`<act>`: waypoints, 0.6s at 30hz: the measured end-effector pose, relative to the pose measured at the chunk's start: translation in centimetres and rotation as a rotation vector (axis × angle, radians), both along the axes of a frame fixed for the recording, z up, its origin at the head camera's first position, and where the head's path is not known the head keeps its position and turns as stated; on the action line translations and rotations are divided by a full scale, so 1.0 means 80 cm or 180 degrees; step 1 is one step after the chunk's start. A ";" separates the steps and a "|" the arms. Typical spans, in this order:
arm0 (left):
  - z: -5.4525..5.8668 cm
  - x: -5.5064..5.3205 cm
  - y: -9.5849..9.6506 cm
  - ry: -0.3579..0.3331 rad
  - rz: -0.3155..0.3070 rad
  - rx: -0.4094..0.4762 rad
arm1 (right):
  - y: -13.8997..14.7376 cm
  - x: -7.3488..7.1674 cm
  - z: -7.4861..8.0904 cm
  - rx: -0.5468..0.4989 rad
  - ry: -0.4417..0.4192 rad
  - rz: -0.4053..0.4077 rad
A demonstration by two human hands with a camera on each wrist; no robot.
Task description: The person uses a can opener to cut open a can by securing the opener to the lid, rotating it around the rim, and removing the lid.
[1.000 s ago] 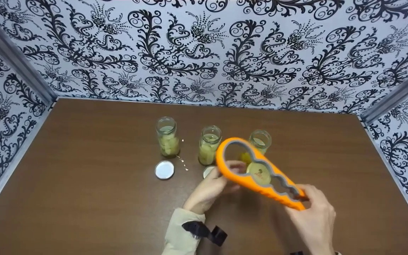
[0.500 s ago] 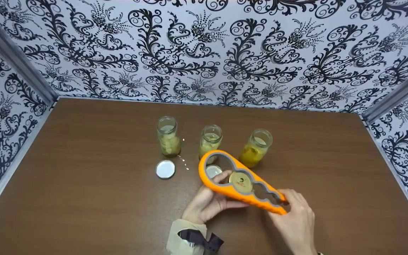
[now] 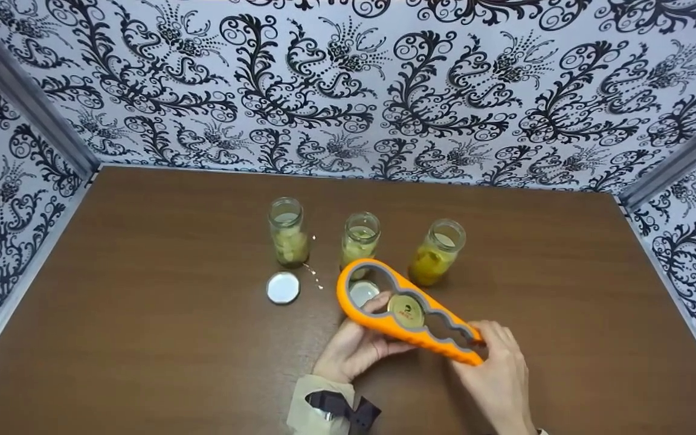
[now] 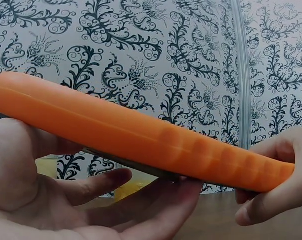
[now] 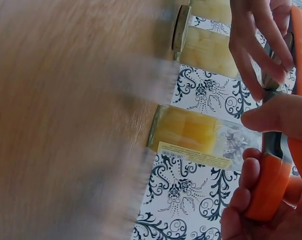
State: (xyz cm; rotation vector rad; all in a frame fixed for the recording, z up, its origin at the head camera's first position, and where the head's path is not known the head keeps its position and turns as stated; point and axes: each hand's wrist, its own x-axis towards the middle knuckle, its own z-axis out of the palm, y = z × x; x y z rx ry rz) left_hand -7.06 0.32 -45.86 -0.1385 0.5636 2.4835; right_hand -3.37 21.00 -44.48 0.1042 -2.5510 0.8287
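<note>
My right hand (image 3: 496, 368) grips the narrow end of an orange multi-hole jar opener (image 3: 384, 326) with a grey inner lining. Seen from the head, a gold jar lid (image 3: 405, 311) with a printed mark shows through one of its middle holes. From below, my left hand (image 3: 348, 350) holds this lid, its fingers curled up under the opener; in the left wrist view the lid's dark edge (image 4: 126, 164) lies against the opener's underside. Both hands are raised over the table, in front of three lidless glass jars. The right jar (image 3: 432, 260) has yellow contents.
The left jar (image 3: 289, 238) and middle jar (image 3: 360, 238) hold pale green-yellow pieces. A white lid (image 3: 283, 288) lies before the left jar; another lid (image 3: 364, 292) shows through the opener's big hole. Small pale bits (image 3: 315, 275) dot the brown table. A patterned wall (image 3: 348, 121) stands behind.
The right hand and opener have moved left and slightly down, and the gold lid has shifted left with them. The right jar has come out from behind the opener. In the last half second little moved.
</note>
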 end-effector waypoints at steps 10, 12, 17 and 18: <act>-0.003 0.000 -0.002 0.0301 -0.0001 -0.0154 | 0.006 0.001 0.000 -0.0167 0.0517 0.0298; -0.006 -0.003 -0.001 0.0488 -0.0021 -0.0248 | 0.009 0.002 0.002 -0.0209 0.0521 0.0282; -0.012 -0.010 0.004 0.0814 -0.0106 -0.0568 | 0.018 0.002 0.009 -0.0246 0.0523 0.0181; -0.013 -0.011 0.006 0.0840 -0.0103 -0.0639 | 0.020 0.001 0.011 -0.0248 0.0513 0.0152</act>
